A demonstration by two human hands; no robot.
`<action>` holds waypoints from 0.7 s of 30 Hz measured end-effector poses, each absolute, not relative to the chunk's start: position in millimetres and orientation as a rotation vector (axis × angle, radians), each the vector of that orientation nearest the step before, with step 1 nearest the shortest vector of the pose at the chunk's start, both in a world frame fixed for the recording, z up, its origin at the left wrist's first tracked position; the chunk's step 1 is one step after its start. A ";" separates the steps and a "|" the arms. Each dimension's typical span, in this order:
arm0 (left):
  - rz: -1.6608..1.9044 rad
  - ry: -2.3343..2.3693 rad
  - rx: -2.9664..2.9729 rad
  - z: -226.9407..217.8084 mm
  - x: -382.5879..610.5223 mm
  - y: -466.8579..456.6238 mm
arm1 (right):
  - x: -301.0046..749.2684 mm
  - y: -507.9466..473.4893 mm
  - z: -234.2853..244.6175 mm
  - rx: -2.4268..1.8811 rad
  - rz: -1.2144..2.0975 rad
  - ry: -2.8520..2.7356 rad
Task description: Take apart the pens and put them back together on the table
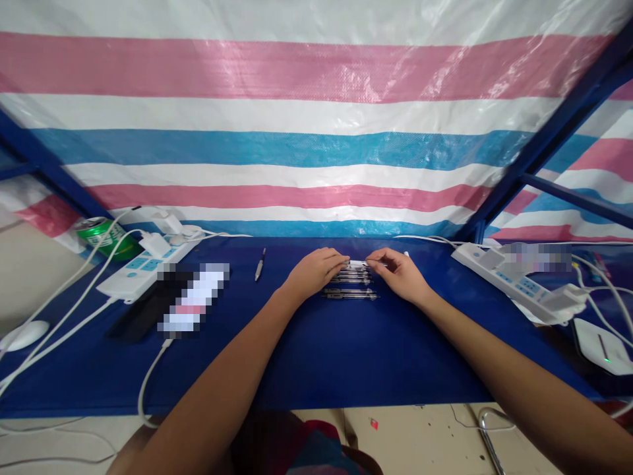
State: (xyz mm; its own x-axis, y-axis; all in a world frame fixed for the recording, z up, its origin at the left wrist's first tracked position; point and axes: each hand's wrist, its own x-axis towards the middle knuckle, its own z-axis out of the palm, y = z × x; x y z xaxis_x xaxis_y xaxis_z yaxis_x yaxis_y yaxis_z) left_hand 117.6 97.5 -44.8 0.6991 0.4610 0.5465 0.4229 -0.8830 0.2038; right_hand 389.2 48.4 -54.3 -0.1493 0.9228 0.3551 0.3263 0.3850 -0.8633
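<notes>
Both my arms reach forward over a blue table. My left hand and my right hand meet over a small row of several pens lying side by side. Each hand pinches one end of a white pen at the far side of the row, fingers curled closed. One more pen lies alone to the left of my left hand.
A white power strip with plugs and cables lies at the left, beside a green can and a white mouse. Another power strip and a white router sit at the right. A striped tarp hangs behind.
</notes>
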 end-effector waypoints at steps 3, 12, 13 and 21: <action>0.928 0.738 2.854 -45.3 117.8 98.5 | 388.8 47.6 -55.0 -1.119 0.793 -1.696; 0.938 0.734 2.883 -47.0 118.9 99.1 | 386.9 46.5 -53.9 -1.133 0.822 -1.644; 0.936 0.724 2.892 -47.3 119.3 98.9 | 387.3 46.7 -53.7 -1.139 0.812 -1.648; 1.000 0.740 2.929 -46.8 120.5 98.2 | 387.8 44.8 -50.0 -1.143 0.860 -1.698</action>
State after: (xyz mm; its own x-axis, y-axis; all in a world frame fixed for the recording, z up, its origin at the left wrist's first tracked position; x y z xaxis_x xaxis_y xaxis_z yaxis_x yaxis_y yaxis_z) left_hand 120.5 98.2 -46.8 0.6948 0.4149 0.5875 0.4405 -0.8912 0.1084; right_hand 387.8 44.8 -50.0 -0.1793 0.9403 0.2894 0.3229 0.3341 -0.8855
